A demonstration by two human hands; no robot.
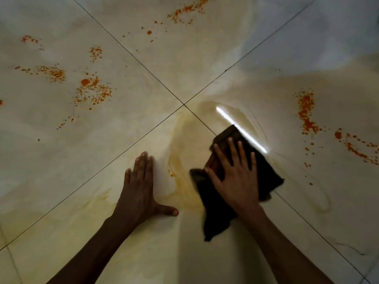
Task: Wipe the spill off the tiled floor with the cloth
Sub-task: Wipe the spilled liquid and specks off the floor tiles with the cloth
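Glossy cream tiled floor [61, 160], four tiles meeting at a cross of grout lines, with a strip light's reflection streaked across the shine. Only the head view here, looking straight down.

The right hand [235, 177] lies flat on a dark cloth [264, 175], fingers straight and spread, palm pressing it to the tile — no pinch or curl, just weight on top. The cloth sits just short of the grout cross, bunched and trailing back under the wrist. The left hand [141, 185] is flat on bare tile beside it, fingers straight, thumb out, holding nothing — looks like a brace.

The spill [92, 89] is orange specks, in patches well ahead of the pressing hand on both sides, with yellowish smear arcs [178, 152] right next to the cloth.

My guess: the cloth's soft and floppy, so it'll fold under itself if pushed from an edge. Best to keep the palm in the middle. The wet tile probably lets it slide easily.
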